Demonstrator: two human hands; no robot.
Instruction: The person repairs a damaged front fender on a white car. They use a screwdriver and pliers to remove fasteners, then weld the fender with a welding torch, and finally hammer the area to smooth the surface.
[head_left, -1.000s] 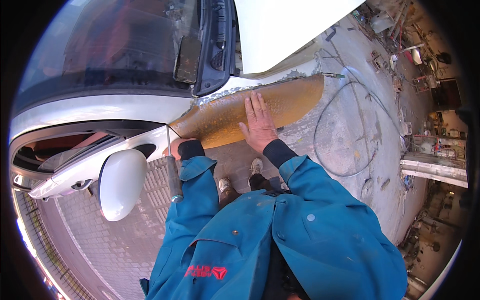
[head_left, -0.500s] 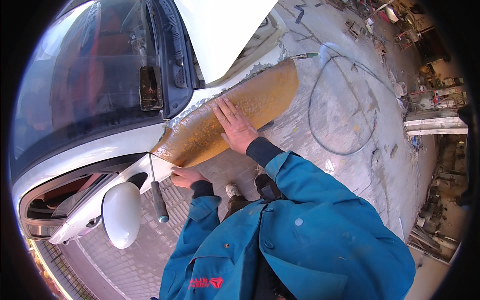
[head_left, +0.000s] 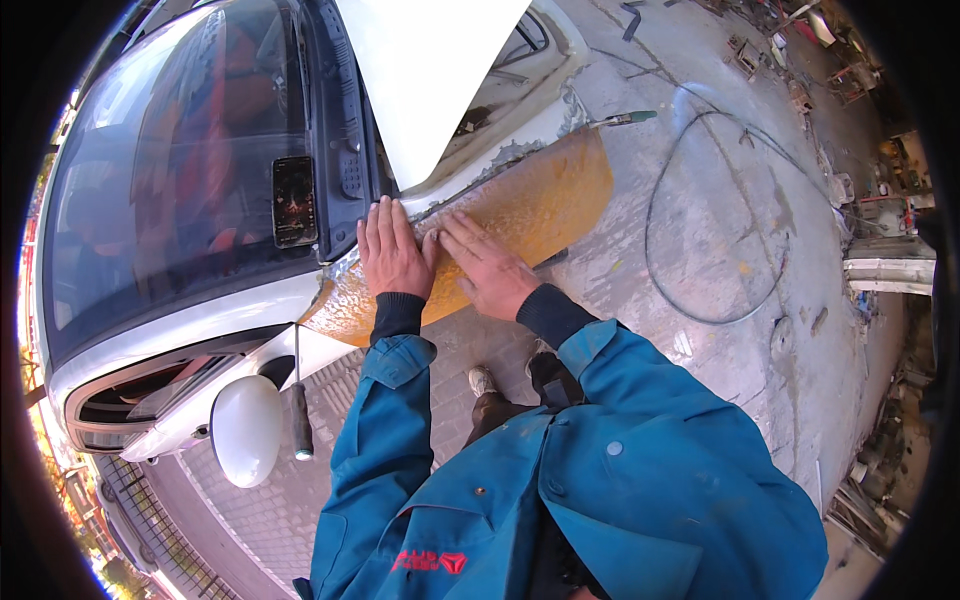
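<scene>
The left grip (head_left: 398,258) is spread flat, fingers straight and side by side, palm down on the brown-yellow panel (head_left: 555,190), with its fingertips reaching the edge next to the windshield base; it has hold of nothing. The right grip (head_left: 492,270) is likewise open and flat on the same panel, fingers slanting toward the left one's thumb, so that the two are just beside each other; whether they touch cannot be told. The panel, curved and mottled, lies along the side of the white car (head_left: 190,332), below a pale strip of bodywork with a rough, chipped edge. At the panel's left corner stands the shaft of a screwdriver (head_left: 302,420), its dark handle toward the person, near the white side mirror (head_left: 247,430). A brush-like tool with a green handle (head_left: 630,118) sticks out by the panel's far end. A dark slab with a lit screen (head_left: 294,202) rests at the foot of the windshield (head_left: 170,170). Farther right, a thin cable (head_left: 649,235) makes a wide loop on the grey ground (head_left: 710,265).
</scene>
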